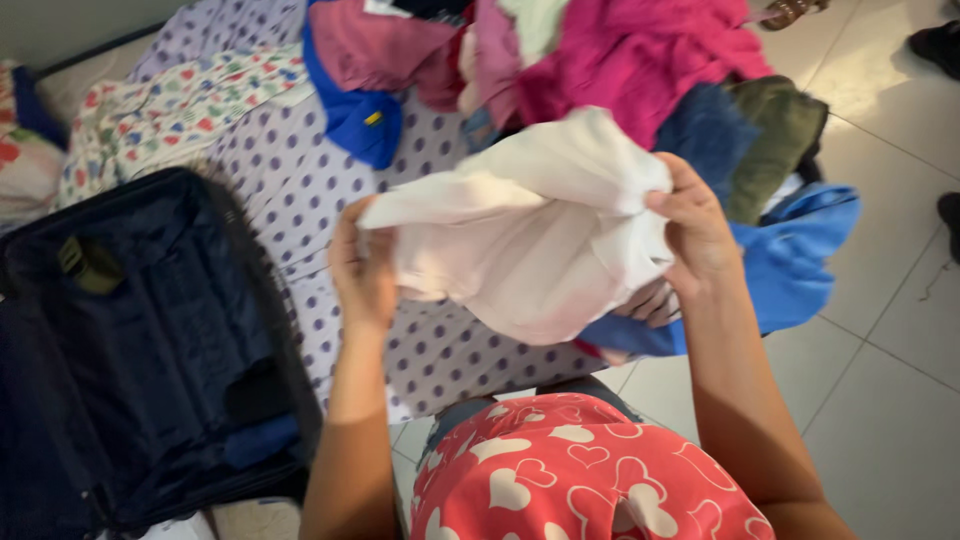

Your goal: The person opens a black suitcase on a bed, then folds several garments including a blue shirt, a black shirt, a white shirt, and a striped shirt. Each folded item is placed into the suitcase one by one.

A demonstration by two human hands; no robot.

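From my remote seat I saw both hands raised in the middle of the frame. The left hand (362,262) was clenched on the left corner of a white garment (530,235), and the right hand (695,232) was grasping its bunched right edge. The garment hung above the purple dotted bedsheet (300,180), in front of the pile of clothes (620,60) at the top. I judged the step was folding. An open dark blue suitcase (130,350) lay at lower left; the next move called for a flat, even fold.
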